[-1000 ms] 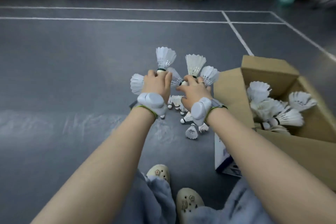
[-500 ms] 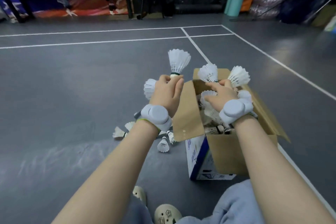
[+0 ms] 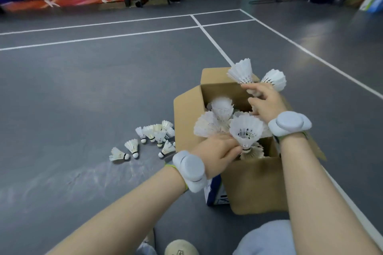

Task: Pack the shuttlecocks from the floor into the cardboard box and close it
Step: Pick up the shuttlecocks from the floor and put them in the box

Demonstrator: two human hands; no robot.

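Both hands are held over the open cardboard box [image 3: 255, 180], so that what is carried can be let go straight into it. By the left hand [image 3: 215, 154] a bunch of shuttlecocks [image 3: 245, 130] is pinched at the cork ends, with the feather skirts fanned upward and just above the pile already inside; the corks are gripped, it is judged, because the feathers crush easily. The left wrist is bent inward over the near wall of the box, the forearm reaching across from the left.

By the right hand [image 3: 265, 102] two more shuttlecocks [image 3: 242, 72] are pinched between fingertips above the far side of the box, the wrist raised and the palm turned down. Motion blur makes it hard to tell whether that grip is loosening.

A cluster of shuttlecocks [image 3: 154, 133] lies on the floor [image 3: 83, 89] just beside the box's left flap, so the packing is judged partly done. The flaps stand open, and closing is not yet possible.
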